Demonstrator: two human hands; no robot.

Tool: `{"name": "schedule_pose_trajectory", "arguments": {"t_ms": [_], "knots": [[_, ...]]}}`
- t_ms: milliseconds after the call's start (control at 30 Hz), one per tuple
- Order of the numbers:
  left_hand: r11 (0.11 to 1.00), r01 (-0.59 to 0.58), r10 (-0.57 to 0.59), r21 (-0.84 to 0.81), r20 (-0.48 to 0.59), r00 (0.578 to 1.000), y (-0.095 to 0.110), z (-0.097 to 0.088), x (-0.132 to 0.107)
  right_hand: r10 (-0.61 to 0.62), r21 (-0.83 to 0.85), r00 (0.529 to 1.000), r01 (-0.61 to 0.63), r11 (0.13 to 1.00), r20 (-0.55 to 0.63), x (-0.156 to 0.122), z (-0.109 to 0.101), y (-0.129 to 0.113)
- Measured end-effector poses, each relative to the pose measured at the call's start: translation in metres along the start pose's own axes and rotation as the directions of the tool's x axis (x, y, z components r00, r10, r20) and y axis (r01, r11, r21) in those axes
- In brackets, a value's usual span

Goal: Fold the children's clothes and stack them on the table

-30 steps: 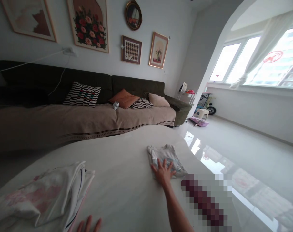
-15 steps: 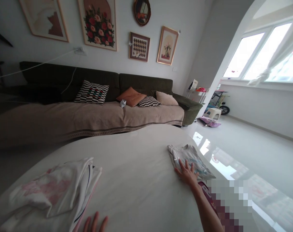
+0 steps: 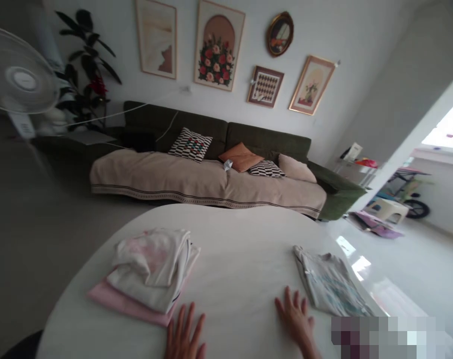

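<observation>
On the white table (image 3: 245, 269), my left hand (image 3: 184, 335) lies with its fingers spread, close to the front corner of a stack of folded clothes. A white garment with a pink print (image 3: 151, 257) tops that stack, and a pink cloth (image 3: 127, 303) shows beneath it. My right hand (image 3: 296, 316) rests palm down with fingers apart, holding nothing. Just right of it lies a folded grey T-shirt (image 3: 333, 279) with a faint bluish print. A pixelated patch covers the area below the shirt.
Behind the table stands a green sofa (image 3: 267, 137) with a beige cover (image 3: 159, 177) and several cushions. A fan (image 3: 22, 77) is at the left. Shiny floor (image 3: 428, 267), a white stool (image 3: 389, 210) and a small trolley (image 3: 355, 169) are at the right.
My right hand has come off the grey T-shirt onto the table beside it. More of my left hand shows now. The view has swung left, bringing in the fan and plant.
</observation>
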State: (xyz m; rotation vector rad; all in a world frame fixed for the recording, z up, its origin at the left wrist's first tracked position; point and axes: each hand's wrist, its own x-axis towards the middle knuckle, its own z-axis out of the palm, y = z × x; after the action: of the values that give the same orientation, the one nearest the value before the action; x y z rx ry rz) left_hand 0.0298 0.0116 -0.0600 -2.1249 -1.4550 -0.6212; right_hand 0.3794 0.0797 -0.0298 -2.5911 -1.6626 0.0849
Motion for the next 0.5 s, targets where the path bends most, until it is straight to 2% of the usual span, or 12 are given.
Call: {"name": "schedule_pose_trajectory", "arguments": {"t_ms": [100, 167, 233, 333, 433, 500], "knots": [[0.999, 0.026, -0.026, -0.023, 0.010, 1.000, 0.003, -0.011, 0.000, -0.045, 0.049, 0.999, 0.044, 0.998, 0.020, -0.068, 0.025, -0.061], [0.996, 0.054, -0.052, -0.068, 0.038, 0.998, 0.003, -0.013, -0.001, -0.141, 0.098, 0.988, 0.135, 0.986, 0.063, -0.112, 0.026, -0.103], [0.984, 0.099, -0.088, -0.147, 0.083, 0.993, 0.002, -0.013, -0.002, -0.269, 0.150, 0.961, 0.256, 0.955, 0.070, -0.145, 0.011, -0.146], [0.918, 0.173, -0.113, -0.357, 0.183, 0.977, -0.002, -0.017, -0.002, -0.447, 0.291, 0.894, 0.423, 0.858, 0.019, -0.166, -0.033, -0.207], [0.724, 0.311, -0.154, -0.615, 0.295, 0.943, -0.008, -0.032, -0.001, -0.525, 0.361, 0.849, 0.510, 0.781, -0.064, -0.164, -0.076, -0.262], [0.502, 0.461, -0.236, -0.732, 0.397, 0.887, -0.011, -0.048, -0.003, -0.600, 0.324, 0.796, 0.590, 0.740, -0.081, -0.158, -0.091, -0.294]]}}
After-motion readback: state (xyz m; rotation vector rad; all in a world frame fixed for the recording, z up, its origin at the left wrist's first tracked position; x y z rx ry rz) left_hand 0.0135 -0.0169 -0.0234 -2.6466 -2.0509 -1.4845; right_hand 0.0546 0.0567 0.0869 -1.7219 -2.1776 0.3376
